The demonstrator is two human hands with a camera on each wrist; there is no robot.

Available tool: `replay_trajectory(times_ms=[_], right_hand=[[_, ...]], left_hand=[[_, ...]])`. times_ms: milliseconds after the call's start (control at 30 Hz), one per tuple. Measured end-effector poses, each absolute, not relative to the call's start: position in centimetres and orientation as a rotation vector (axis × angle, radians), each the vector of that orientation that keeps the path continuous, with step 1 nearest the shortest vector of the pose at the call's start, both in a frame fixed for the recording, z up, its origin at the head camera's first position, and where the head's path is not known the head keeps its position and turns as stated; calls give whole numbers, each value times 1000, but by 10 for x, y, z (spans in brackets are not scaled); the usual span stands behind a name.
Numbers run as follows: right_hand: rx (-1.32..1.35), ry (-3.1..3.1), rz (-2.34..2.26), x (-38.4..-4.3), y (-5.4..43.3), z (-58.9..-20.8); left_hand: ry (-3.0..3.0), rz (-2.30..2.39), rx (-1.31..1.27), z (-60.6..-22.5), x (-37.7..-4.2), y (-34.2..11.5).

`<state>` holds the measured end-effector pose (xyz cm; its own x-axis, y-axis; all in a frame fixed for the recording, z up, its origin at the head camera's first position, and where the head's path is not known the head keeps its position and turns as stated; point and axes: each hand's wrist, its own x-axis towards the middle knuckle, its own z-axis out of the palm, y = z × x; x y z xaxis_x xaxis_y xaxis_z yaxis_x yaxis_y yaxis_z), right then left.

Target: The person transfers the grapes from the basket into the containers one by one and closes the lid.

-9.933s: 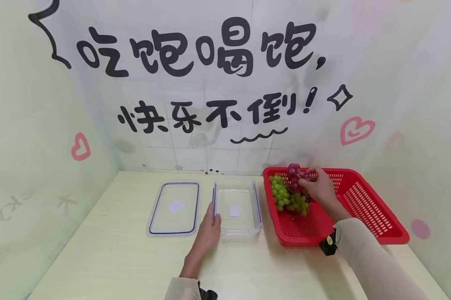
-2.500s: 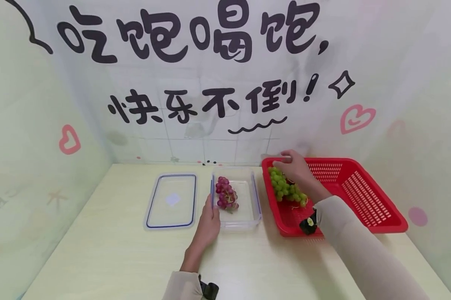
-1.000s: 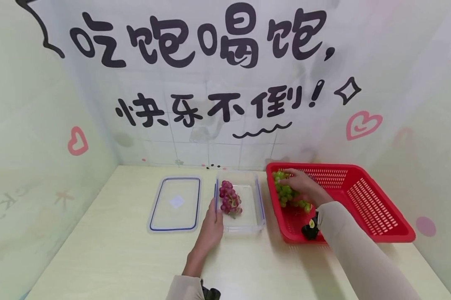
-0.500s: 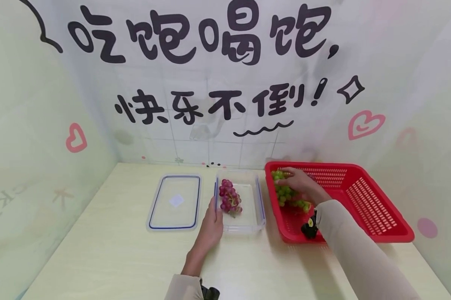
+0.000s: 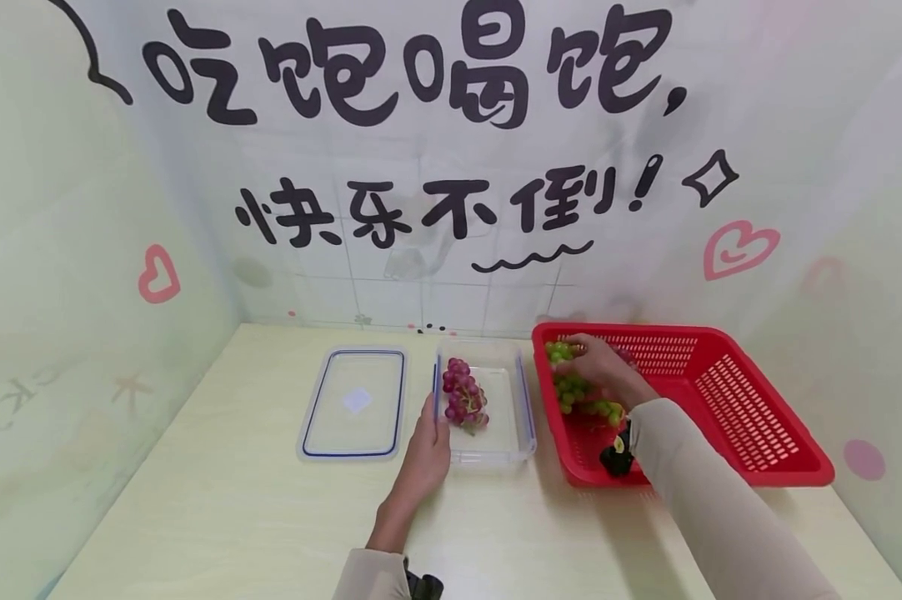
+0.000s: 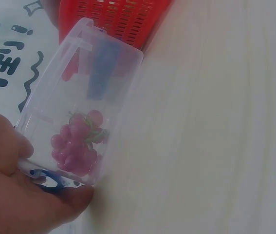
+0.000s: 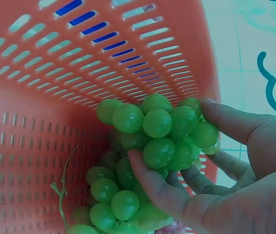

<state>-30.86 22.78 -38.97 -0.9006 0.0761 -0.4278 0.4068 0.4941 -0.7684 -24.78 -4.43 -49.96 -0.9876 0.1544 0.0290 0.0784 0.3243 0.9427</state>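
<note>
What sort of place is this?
Probably a small food-themed tabletop booth, perhaps staged: a pale wood-grain table sits between white printed walls on three sides, large black Chinese lettering talks of eating and drinking, and a red perforated plastic basket holds grapes.

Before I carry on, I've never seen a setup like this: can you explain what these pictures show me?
There is no machine here, just a person's two bare hands. The wide picture comes from a camera on the head, looking forward and down; the two close ones come from cameras on each wrist.

On the table, from left to right, lie a clear lid with a blue seal, a clear container holding a bunch of purple grapes, and a red basket.

The left hand grips the container's left side. The right hand reaches into the basket and holds green grapes.
</note>
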Motion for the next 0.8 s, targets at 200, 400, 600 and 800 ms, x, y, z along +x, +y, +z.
replay_trajectory(times_ms=[200, 400, 600, 800], right_hand=[[444, 2449, -1340, -308, 228, -389], [421, 2492, -1310, -308, 228, -391], [420, 2492, -1325, -306, 228, -391], [401, 2472, -1391, -304, 232, -389]], left_hand=[[2504, 1775, 214, -499, -247, -45], [2505, 1769, 204, -498, -246, -45], [2511, 1763, 201, -496, -245, -46], [2510, 1772, 209, -496, -246, -45]])
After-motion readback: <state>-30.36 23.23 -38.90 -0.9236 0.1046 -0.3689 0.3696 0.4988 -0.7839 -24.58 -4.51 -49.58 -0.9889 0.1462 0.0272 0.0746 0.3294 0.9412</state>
